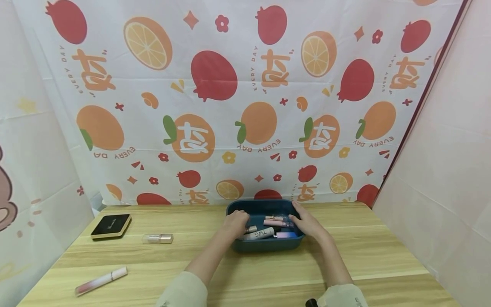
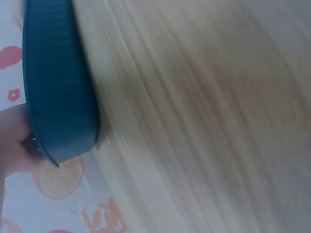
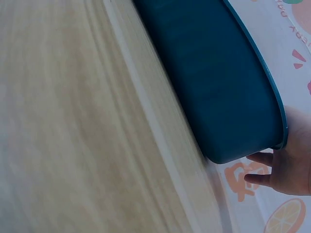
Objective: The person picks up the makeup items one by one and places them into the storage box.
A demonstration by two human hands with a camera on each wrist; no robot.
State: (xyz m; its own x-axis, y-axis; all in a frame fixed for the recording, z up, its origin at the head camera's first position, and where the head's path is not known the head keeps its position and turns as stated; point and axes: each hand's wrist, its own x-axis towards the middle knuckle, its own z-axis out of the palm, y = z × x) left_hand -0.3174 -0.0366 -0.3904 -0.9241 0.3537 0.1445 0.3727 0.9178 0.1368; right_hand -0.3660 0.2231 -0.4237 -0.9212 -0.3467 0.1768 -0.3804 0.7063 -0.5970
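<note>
A dark teal bin stands at the back middle of the table, with cosmetics in it. My left hand is at its left end with curled fingers. In the left wrist view a small black item shows between that hand and the rim; its kind is hidden. My right hand grips the bin's right wall, thumb inside; in the right wrist view two fingers show beyond the corner. Inside lie a white tube marked TWG, a blue-purple tube and pink tubes.
On the left of the table lie a black compact with a gold edge, a clear lip gloss tube and a long pink-and-white lip gloss. A fruit-print curtain hangs right behind the table.
</note>
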